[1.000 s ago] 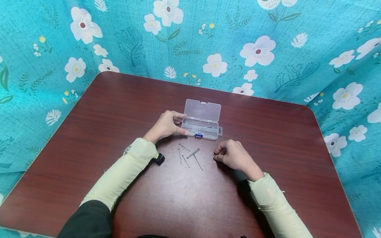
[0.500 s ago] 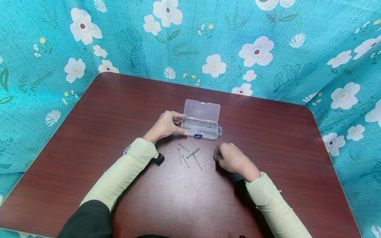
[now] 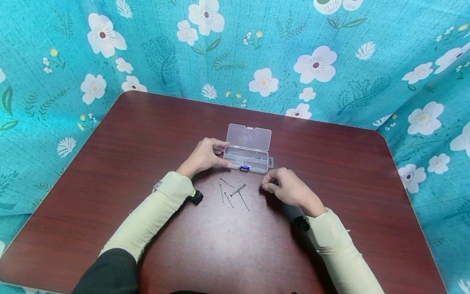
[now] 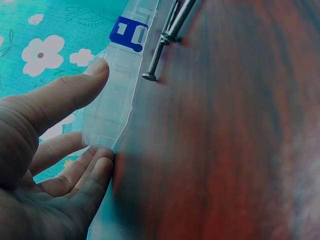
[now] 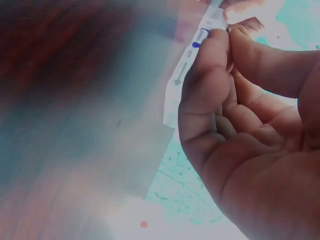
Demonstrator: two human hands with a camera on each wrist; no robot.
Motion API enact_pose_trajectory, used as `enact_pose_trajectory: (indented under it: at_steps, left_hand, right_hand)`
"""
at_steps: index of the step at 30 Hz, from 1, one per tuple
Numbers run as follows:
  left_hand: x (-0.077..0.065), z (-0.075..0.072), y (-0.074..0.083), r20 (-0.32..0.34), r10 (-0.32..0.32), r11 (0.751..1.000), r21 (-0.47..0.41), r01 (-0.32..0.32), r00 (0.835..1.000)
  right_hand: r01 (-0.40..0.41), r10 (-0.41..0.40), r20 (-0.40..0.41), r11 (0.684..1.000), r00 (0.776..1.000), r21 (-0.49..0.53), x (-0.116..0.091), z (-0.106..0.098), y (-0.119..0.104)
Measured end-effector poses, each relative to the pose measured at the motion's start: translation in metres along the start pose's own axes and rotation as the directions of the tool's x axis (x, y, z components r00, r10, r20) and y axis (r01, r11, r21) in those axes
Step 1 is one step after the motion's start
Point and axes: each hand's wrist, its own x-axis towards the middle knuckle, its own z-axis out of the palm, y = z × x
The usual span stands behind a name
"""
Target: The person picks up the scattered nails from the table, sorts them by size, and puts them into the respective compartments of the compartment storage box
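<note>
Currently, clear box [image 3: 238, 154] is gripped between spread thumb and fingers by left hand [image 3: 205, 154]; tiny unclear item [image 3: 262, 185] is pinched by right hand [image 3: 288, 188], fingertips together.

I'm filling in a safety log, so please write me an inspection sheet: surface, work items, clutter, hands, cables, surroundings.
Surface: red-brown table, glare in front of the nails.
Work items: clear box, lid open, a slim piece inside; loose nails in front, some touching.
Clutter: tiny specks; nothing larger seen.
Left hand: holds the box's left end.
Right hand: pinches a small object, too hidden to identify.
Cables: nothing seen.
Surroundings: turquoise flowered curtain behind the table.
</note>
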Motion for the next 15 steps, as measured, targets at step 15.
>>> enact_pose_trajectory:
  at_steps: [15]
  left_hand:
    - [0.001, 0.001, -0.003, -0.010, 0.008, 1.000, -0.003, -0.008, 1.000]
  right_hand:
    - [-0.041, 0.041, 0.004, 0.990, 0.999, 0.133, 0.026, -0.006, -0.014]
